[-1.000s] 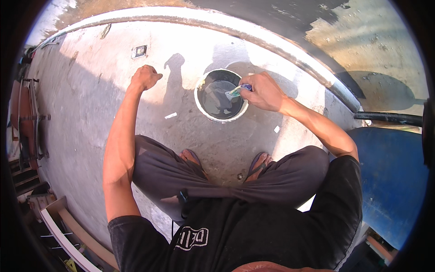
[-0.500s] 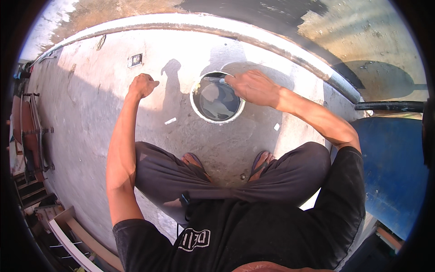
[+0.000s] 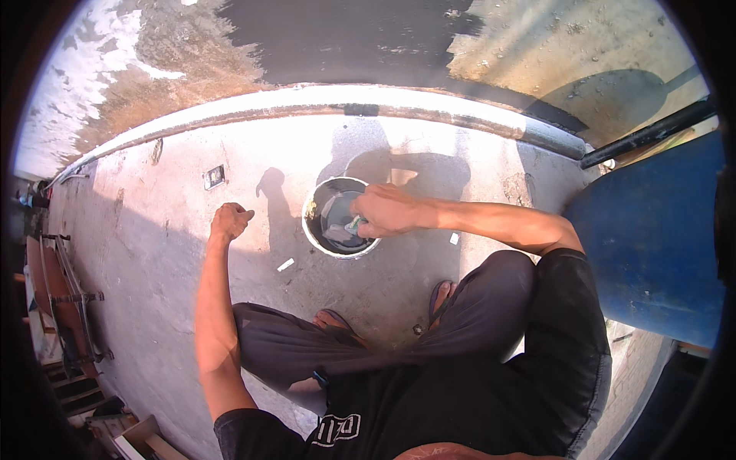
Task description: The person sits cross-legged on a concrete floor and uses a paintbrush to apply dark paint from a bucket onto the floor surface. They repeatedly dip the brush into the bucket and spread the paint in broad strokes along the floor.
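A round bucket with a pale rim [image 3: 337, 254] stands on the floor in front of my feet, with grey liquid [image 3: 335, 208] inside. Over its right side is my right hand [image 3: 389, 210], closed around a small pale green-and-white handle [image 3: 354, 225]. Its lower end is hard to make out against the liquid. Left of the bucket, my left hand [image 3: 231, 221] hovers above the floor, its fingers curled in with nothing visible in them.
Beyond the bucket, a whitish ledge [image 3: 307, 98] runs along the foot of a wall with a dark grey painted patch [image 3: 345, 38]. A large blue drum [image 3: 652, 238] stands at right, below a black pipe [image 3: 652, 142]. A small card-like piece [image 3: 214, 177] lies on the floor.
My right hand has moved from the bucket's far right rim nearer to me, over its opening, still holding the handle. The view has tilted up, showing more wall. My left hand stays raised and closed.
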The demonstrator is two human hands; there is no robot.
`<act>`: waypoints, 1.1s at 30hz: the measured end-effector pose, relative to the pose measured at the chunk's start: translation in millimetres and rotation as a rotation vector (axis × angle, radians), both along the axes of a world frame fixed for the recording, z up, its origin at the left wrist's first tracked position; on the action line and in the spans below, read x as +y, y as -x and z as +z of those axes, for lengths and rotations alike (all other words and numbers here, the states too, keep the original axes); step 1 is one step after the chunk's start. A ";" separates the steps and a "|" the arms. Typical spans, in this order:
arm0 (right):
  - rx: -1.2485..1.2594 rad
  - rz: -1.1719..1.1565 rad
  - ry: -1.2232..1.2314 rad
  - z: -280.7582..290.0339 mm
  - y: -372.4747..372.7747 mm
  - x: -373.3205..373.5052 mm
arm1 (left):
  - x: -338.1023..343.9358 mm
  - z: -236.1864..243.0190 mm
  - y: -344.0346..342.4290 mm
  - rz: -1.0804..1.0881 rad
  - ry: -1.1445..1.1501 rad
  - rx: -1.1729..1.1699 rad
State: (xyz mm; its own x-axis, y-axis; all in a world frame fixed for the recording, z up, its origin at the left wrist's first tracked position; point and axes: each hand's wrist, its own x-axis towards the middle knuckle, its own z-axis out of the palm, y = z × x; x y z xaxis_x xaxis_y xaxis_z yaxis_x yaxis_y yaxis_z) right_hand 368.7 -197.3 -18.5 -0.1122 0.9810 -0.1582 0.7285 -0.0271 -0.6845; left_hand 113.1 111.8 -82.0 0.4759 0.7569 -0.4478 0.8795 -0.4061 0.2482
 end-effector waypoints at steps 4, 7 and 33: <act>0.069 0.033 -0.031 -15.4 -2.7 6.8 | -3.5 5.7 -7.7 -0.008 -0.027 -0.009; -0.003 0.027 -0.092 -12.9 -13.1 6.5 | -4.1 4.8 -11.2 -0.005 -0.028 0.026; 0.054 -0.107 -0.147 -0.3 -3.6 0.4 | 7.8 -3.4 -8.5 -0.048 0.006 0.000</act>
